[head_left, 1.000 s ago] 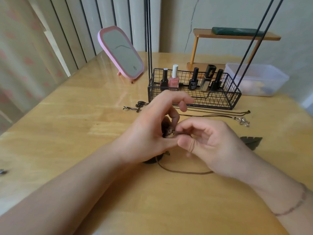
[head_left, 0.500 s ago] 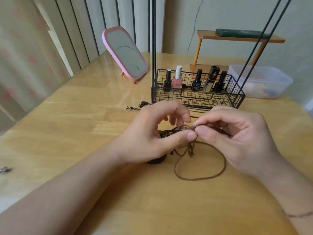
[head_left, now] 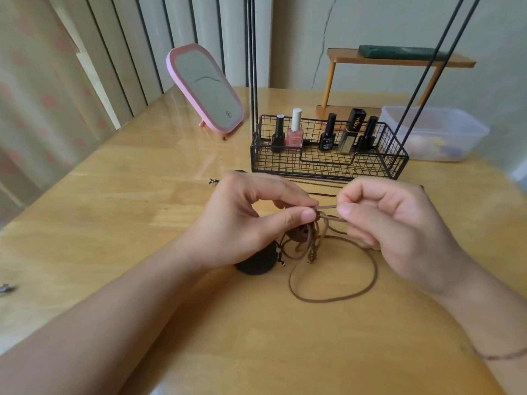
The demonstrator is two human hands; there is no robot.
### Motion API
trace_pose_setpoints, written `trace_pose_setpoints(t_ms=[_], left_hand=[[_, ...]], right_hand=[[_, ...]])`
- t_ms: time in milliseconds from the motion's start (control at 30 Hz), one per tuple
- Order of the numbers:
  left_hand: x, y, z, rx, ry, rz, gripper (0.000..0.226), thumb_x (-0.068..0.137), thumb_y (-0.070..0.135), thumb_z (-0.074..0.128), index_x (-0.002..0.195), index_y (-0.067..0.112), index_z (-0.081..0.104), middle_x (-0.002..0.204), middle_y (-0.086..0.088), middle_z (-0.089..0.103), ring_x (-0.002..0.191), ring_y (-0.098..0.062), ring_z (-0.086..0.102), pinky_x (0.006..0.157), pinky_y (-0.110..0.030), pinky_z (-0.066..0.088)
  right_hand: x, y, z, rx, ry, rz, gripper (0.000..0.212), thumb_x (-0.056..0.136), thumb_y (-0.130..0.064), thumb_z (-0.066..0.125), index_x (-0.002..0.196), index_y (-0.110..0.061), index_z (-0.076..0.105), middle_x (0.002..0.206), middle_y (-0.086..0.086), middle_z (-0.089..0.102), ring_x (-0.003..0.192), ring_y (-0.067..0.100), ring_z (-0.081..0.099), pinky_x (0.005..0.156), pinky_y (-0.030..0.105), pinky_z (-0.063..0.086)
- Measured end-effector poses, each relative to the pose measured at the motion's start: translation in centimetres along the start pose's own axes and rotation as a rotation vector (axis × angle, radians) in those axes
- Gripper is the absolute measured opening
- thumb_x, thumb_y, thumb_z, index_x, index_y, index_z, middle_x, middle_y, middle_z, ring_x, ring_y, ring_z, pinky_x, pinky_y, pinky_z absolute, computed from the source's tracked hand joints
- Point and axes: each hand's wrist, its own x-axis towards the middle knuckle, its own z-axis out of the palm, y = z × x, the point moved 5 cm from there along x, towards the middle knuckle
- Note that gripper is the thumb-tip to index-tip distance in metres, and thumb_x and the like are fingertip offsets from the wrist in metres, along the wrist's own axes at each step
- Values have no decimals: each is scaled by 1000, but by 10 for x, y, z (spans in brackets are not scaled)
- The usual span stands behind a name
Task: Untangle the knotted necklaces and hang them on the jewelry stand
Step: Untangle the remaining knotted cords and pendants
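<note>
Pinching one brown cord (head_left: 328,207), my left grip (head_left: 245,223) and right grip (head_left: 393,223) hide its knot above the wooden worktop (head_left: 114,223).

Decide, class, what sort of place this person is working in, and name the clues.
Probably a dressing table at home: a pink-framed vanity mirror stands on the wooden table, beside a black wire basket holding nail polish bottles, with vertical blinds behind.
</note>
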Motion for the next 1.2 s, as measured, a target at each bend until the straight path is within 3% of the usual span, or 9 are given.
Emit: trace_pose_setpoints(t_ms=[167,367,533,633,800,867,967,1067,1200], left_hand=[[0,0,-2,-2,37,-4,12,84,8,72,97,9,73,91,0,75,82,-11,73,74,-21,56],[1,-12,-6,-233,71,-39,7,96,3,58,99,1,64,97,-15,69,84,-25,68,75,-34,54],[4,-22,-7,-348,45,-94,9,97,0,45,99,5,53,94,-14,58,87,-20,58,82,-31,48],[3,-27,-7,-530,56,-175,6,99,7,45,96,7,50,89,-4,62,83,-16,58,81,-32,46],[3,-35,-13,-845,172,-322,16,100,8,33,95,12,48,86,-4,65,83,-18,60,79,-30,48],[2,-39,-19,-914,278,-370,23,101,6,27,95,13,48,78,-4,62,82,-20,59,81,-36,45],[0,-46,-28,-994,473,-466,27,102,6,24,94,14,47,67,0,50,70,-18,54,70,-31,50],[-3,-49,-34,-923,561,-544,26,106,12,24,92,17,46,63,2,45,58,-15,49,61,-28,43],[-1,-43,-31,-693,516,-518,23,107,12,31,90,16,46,62,-1,49,52,-15,46,52,-27,38]], right_hand=[[1,2,0,-45,14,51,28,85,-35,55,61,-20,53,49,-3,37,50,17,30,48,30,26],[3,6,-4,-120,71,120,34,88,-28,50,55,-23,47,47,-4,38,50,16,31,51,33,28],[2,5,-4,-186,81,120,31,87,-38,57,62,-20,55,46,-4,35,46,13,26,46,21,25],[0,2,-6,-186,91,130,34,95,-28,66,66,-12,59,41,-5,35,41,9,23,42,14,22],[-1,-4,-9,-179,103,162,28,90,-20,67,68,-5,62,37,-8,35,37,6,21,39,13,20],[-1,-5,-9,-185,111,164,27,88,-19,69,68,-3,62,37,-8,35,37,6,21,39,13,21],[-2,-6,-11,-207,111,170,27,86,-16,71,65,-1,61,38,-8,35,38,7,22,39,15,21],[-1,-4,-12,-267,96,175,28,81,-8,73,57,-6,57,39,-5,38,39,9,25,41,18,24],[2,6,-16,-480,37,186,29,71,-10,76,56,-14,52,45,-7,44,44,7,33,45,21,31]])
